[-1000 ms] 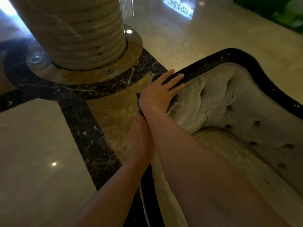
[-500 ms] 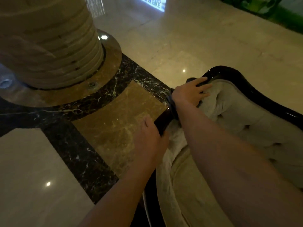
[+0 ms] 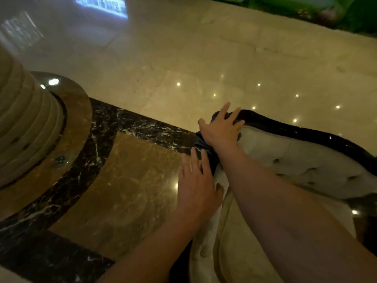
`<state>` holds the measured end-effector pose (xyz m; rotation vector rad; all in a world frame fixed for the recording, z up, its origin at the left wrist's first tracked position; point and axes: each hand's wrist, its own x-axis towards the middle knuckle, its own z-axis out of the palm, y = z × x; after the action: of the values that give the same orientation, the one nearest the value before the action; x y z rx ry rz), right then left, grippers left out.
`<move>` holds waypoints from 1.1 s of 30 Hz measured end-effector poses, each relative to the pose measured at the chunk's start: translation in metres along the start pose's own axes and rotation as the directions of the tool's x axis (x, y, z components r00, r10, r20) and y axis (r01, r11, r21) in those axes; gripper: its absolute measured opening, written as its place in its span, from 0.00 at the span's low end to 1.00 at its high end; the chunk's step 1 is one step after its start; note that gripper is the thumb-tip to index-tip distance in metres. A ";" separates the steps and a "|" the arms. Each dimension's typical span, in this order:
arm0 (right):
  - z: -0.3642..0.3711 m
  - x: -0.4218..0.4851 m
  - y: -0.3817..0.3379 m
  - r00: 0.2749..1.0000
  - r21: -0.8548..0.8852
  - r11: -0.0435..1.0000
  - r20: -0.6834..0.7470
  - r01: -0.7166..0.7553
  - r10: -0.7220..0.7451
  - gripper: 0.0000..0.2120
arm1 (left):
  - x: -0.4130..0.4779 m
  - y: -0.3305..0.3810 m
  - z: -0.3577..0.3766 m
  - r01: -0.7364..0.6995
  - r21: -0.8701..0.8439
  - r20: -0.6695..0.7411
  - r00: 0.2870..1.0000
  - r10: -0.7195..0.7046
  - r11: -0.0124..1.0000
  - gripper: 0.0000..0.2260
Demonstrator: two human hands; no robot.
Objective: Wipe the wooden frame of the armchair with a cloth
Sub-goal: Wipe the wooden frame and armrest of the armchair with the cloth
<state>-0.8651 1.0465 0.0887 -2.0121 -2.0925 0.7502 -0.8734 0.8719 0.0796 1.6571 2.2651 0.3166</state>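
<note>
The armchair has a glossy dark wooden frame (image 3: 310, 133) curving round a tufted beige backrest (image 3: 306, 162). My right hand (image 3: 221, 128) lies flat on a dark blue cloth (image 3: 202, 145), fingers spread, pressing it onto the frame's top rail at the left end of the back. The cloth shows only at the hand's edges and under the wrist. My left hand (image 3: 195, 184) rests lower on the same rail, fingers out flat and holding nothing, its thumb on the beige upholstery.
A ribbed stone column (image 3: 22, 119) on a round bronze-coloured base stands at the left. Polished marble floor (image 3: 204, 58) with a dark veined band (image 3: 130, 123) surrounds the chair. Green plants (image 3: 326, 11) line the far right edge.
My right hand has slid the cloth further along the top rail towards the back's curve. My left hand has opened flat on the rail behind it. The view has tilted.
</note>
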 end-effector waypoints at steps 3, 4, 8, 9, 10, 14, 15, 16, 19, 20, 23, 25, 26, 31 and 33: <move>-0.007 0.037 -0.001 0.999 -0.013 0.999 -0.008 -0.043 0.043 0.50 | 0.037 0.003 -0.003 -0.057 -0.007 0.031 0.998 0.057 0.998 0.47; -0.009 0.049 0.000 0.998 -0.018 0.998 -0.010 -0.060 0.060 0.50 | 0.052 0.006 -0.003 -0.076 0.004 0.049 0.996 0.076 0.997 0.49; -0.017 0.100 0.009 0.981 0.018 0.981 0.022 -0.194 0.194 0.50 | 0.117 0.013 -0.003 -0.179 0.085 0.160 0.973 0.164 0.980 0.54; -0.020 0.111 0.012 0.969 0.040 0.968 0.034 -0.247 0.246 0.50 | 0.133 0.014 -0.005 -0.211 0.093 0.193 0.962 0.190 0.973 0.54; -0.024 0.123 0.017 0.952 0.065 0.950 0.040 -0.305 0.303 0.50 | 0.149 0.016 -0.005 -0.245 0.088 0.223 0.950 0.221 0.966 0.53; -0.035 0.161 0.042 0.872 0.157 0.857 0.079 -0.490 0.484 0.49 | 0.192 0.028 -0.005 -0.311 -0.012 0.257 0.917 0.303 0.950 0.53; -0.036 0.167 0.050 0.855 0.177 0.837 0.096 -0.518 0.509 0.49 | 0.197 0.030 -0.004 -0.323 -0.026 0.265 0.910 0.318 0.946 0.53; -0.036 0.177 0.060 0.835 0.200 0.810 0.113 -0.551 0.539 0.49 | 0.204 0.032 -0.002 -0.348 -0.027 0.286 0.896 0.340 0.937 0.53; -0.036 0.202 0.097 0.775 0.245 0.737 0.149 -0.630 0.614 0.49 | 0.223 0.037 0.005 -0.420 0.042 0.350 0.856 0.381 0.907 0.54; -0.036 0.212 0.110 0.762 0.247 0.723 0.146 -0.645 0.630 0.49 | 0.235 0.042 0.008 -0.453 0.074 0.374 0.838 0.397 0.888 0.54; -0.034 0.241 0.150 0.736 0.236 0.704 0.086 -0.670 0.671 0.49 | 0.283 0.068 0.022 -0.575 0.131 0.437 0.764 0.474 0.807 0.53; -0.034 0.255 0.174 0.727 0.194 0.710 0.023 -0.677 0.687 0.49 | 0.313 0.089 0.034 -0.663 0.148 0.481 0.697 0.532 0.734 0.52; -0.035 0.263 0.191 0.710 0.202 0.695 0.000 -0.690 0.705 0.49 | 0.328 0.103 0.045 -0.715 0.156 0.530 0.643 0.553 0.682 0.52; -0.040 0.280 0.230 0.659 0.179 0.675 -0.145 -0.716 0.738 0.47 | 0.366 0.138 0.086 -0.841 0.158 0.661 0.479 0.577 0.517 0.51; -0.045 0.282 0.245 0.628 0.170 0.656 -0.194 -0.736 0.754 0.46 | 0.367 0.151 0.098 -0.870 0.121 0.713 0.412 0.568 0.478 0.52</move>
<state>-0.6527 1.3256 -0.0470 -2.7615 -0.9995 0.5920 -0.8059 1.2669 -0.0018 2.5259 1.0066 -0.6024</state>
